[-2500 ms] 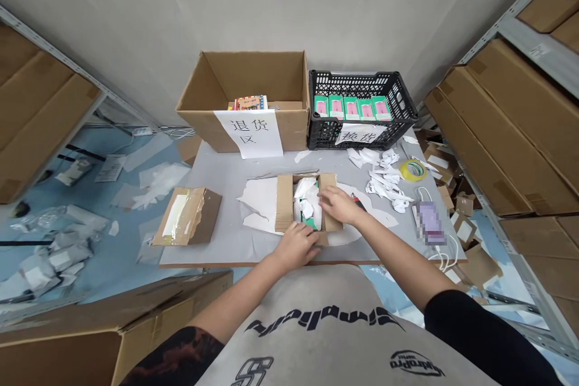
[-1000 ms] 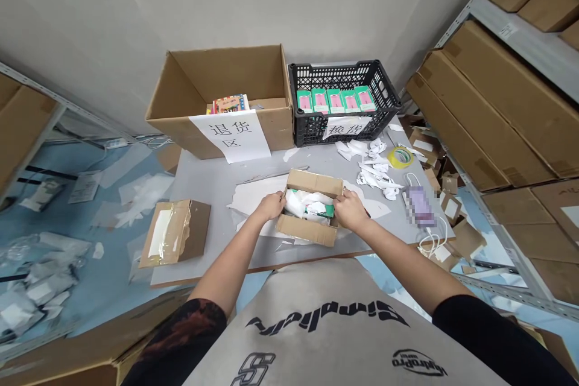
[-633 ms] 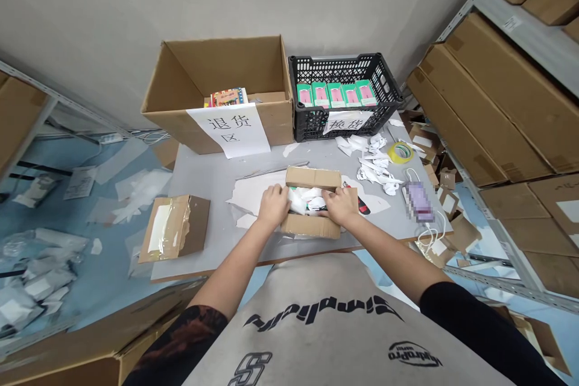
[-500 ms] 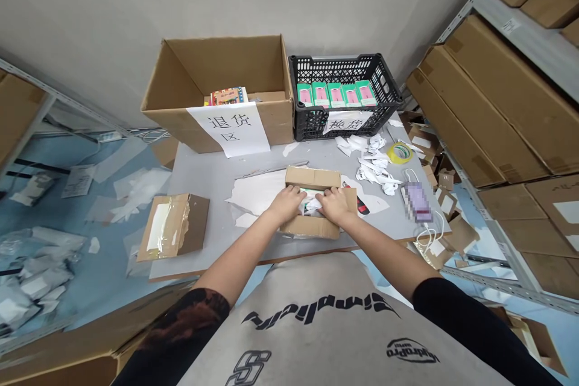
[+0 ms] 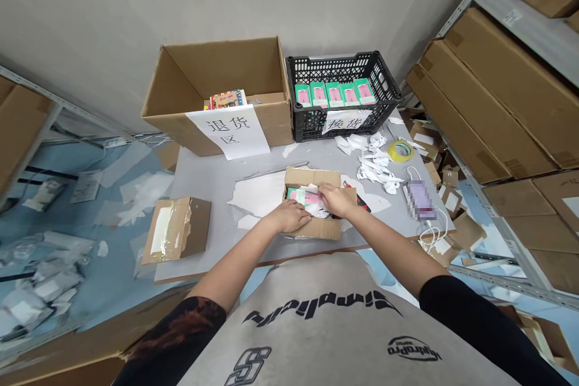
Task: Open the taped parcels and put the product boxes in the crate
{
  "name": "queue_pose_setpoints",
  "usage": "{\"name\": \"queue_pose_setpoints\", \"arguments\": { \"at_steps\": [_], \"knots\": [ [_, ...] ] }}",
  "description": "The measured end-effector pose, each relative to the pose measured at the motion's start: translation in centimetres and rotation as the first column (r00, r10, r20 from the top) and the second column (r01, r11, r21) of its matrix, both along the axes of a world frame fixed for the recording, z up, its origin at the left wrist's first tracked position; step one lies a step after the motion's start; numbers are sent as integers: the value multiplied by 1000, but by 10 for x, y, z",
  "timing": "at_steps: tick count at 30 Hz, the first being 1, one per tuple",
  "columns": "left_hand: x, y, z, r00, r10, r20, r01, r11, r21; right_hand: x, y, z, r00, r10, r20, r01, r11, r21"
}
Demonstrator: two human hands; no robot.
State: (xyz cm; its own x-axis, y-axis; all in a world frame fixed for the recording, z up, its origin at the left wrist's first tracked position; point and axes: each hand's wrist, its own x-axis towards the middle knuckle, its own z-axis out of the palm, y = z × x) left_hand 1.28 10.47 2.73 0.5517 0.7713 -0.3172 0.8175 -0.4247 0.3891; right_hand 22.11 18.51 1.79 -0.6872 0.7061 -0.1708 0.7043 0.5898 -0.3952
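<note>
An opened cardboard box [image 5: 312, 177] lies on the table in front of me, its flaps folded outward. Inside it, a green and pink packet [image 5: 296, 195] shows among white crumpled paper [image 5: 320, 212]. My left hand [image 5: 292, 216] is bent over the near left edge of the box, gripping it. At the right side of the opening, my right hand [image 5: 335, 199] is closed on some of the white paper, its fingers partly hiding the packet. A red and black object [image 5: 363, 204] sticks out beside the box; its kind is unclear.
Behind stand a large cardboard box [image 5: 275, 123] and a black plastic crate [image 5: 312, 126] holding several green and pink packets. Paper scraps [image 5: 377, 172], a tape roll [image 5: 400, 151] and a purple phone-like device [image 5: 420, 199] lie right. A taped carton [image 5: 174, 229] stands at the left edge.
The green and pink packet has come into view inside the box. My left hand has shifted nearer, onto the near edge. My right hand has lifted slightly with paper.
</note>
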Motion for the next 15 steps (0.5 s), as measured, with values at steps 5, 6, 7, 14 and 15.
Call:
{"name": "queue_pose_setpoints", "arguments": {
  "at_steps": [5,6,7,14,15],
  "knots": [
    [5,-22,-1,995,62,77,-63,998,11,-16,-14,-4,992,36,124,-50,993,108],
    [3,-21,-1,992,91,92,-90,996,-6,-17,-16,-7,990,51,133,-66,991,116],
    [2,-19,-2,988,128,90,-126,992,-20,-17,-18,-11,988,66,139,-83,989,119],
    [8,29,-4,975,195,-106,-175,969,172,-6,-21,-35,988,154,-11,-154,987,-49],
    [11,33,-5,977,173,-121,-150,973,177,-4,-20,-36,985,167,-47,-170,982,-79]
  ]
}}
